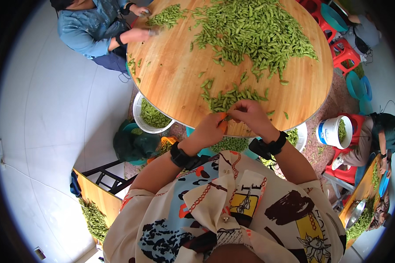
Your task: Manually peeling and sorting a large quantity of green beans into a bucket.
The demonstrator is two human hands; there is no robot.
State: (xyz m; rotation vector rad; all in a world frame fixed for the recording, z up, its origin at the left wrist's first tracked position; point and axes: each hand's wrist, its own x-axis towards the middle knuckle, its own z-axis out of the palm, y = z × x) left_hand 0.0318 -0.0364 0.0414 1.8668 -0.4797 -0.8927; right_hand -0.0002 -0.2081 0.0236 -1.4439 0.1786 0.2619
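Observation:
At the near edge of the round wooden table [171,83], my two hands meet fingertip to fingertip. My left hand [210,128] is closed around a small orange object [223,126], whose kind I cannot make out. Its fingers hide most of it. My right hand [251,115] is pinched right beside it; whatever is between those fingertips is too small to tell. Just beyond my fingers lies a small pile of green soybean pods [232,97]. A much larger heap of pods [254,33] covers the far part of the table.
Below the table edge, green beans [229,144] fill a container in front of me. A white basket [139,115] of pods stands left, a white bucket [331,133] right. Across the table, a person in blue [85,33] handles pods. Red stools [347,55] and other people are at right.

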